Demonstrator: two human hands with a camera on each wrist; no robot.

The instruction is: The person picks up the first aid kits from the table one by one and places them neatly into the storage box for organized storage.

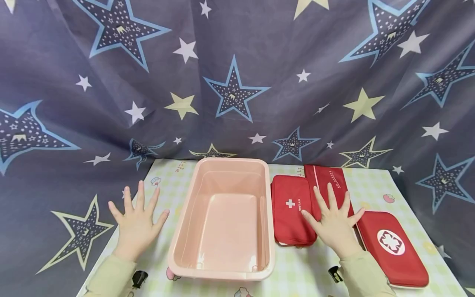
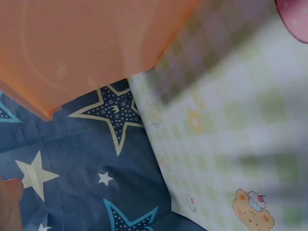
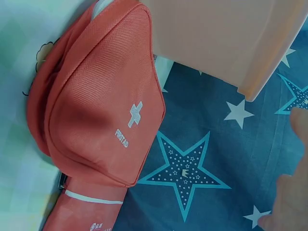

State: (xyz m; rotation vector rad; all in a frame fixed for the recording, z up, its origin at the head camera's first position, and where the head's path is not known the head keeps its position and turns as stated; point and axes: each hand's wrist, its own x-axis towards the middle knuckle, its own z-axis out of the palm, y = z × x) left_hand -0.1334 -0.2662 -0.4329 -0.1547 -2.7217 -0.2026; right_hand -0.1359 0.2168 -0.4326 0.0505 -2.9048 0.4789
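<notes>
Pink plastic bin (image 1: 227, 231) sits upright, mouth up, on the gingham tablecloth (image 1: 297, 274); clock centre = bin, 12 = away from the person. Left hand (image 1: 135, 233) at 9 o'clock, near the bin but apart from it: back of hand up, all five fingers straight and fanned wide, tips toward 12, thumb angled to 1. Released, holding nothing. Left forearm in a pale sleeve (image 1: 113, 276) runs to 7 from its hand. Right hand (image 1: 335, 229) at 3 o'clock, near mirror image: back up, fingers straight and splayed, tips roughly to 12, thumb out between 10 and 11, little finger between 1 and 2. Also released; forearm runs to about 5. Around the right hand: red FIRST AID pouch (image 1: 291, 216) with white cross between its 9 and 10, just beside the bin; flat red pouch (image 1: 324, 175) at its 12, partly covered by fingers in head view; red case with round white emblem (image 1: 393, 249) at its 4. Contact can't be told from head view; right wrist view has fingers at the 4 o'clock edge, apart from the FIRST AID pouch. Star-print backdrop (image 1: 237, 138) at 12.
</notes>
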